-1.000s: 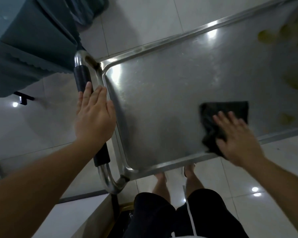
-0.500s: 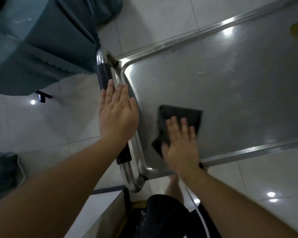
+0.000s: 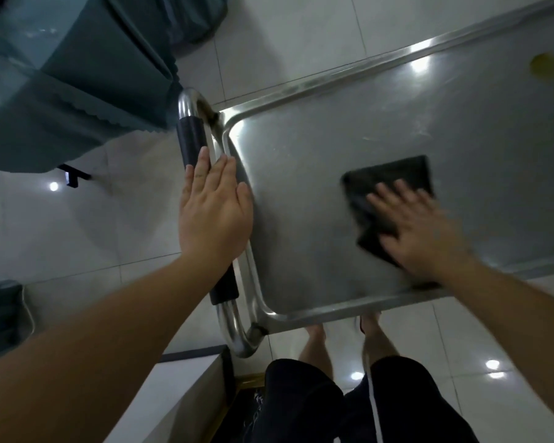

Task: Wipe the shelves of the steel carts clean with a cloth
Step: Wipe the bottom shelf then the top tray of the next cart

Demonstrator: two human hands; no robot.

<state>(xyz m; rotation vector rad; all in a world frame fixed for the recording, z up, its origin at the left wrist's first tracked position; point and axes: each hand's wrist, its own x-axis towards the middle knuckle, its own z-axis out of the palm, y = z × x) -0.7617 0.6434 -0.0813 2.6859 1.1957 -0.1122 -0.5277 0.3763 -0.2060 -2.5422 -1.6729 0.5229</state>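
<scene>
A person leans over the shallow, raised-rim top shelf of a brushed stainless-steel cart (image 3: 317, 193), the right hand (image 3: 419, 231) pressing a dark folded square cloth (image 3: 390, 187) flat against the metal with straight, spread fingers, near the front edge and about mid-shelf. The left hand (image 3: 213, 209) lies open, fingers extended, across the black foam-sleeved steel push handle (image 3: 194, 142) and the shelf's left rim, apparently steadying the cart. The wiping looks to be under way: the tray shows faint smears and streaks toward its far side, and a blurred yellowish spot (image 3: 542, 65) sits near the far right corner, suggesting that end is not yet cleaned. The tray holds nothing besides the cloth. Any lower shelves are hidden from this view.
</scene>
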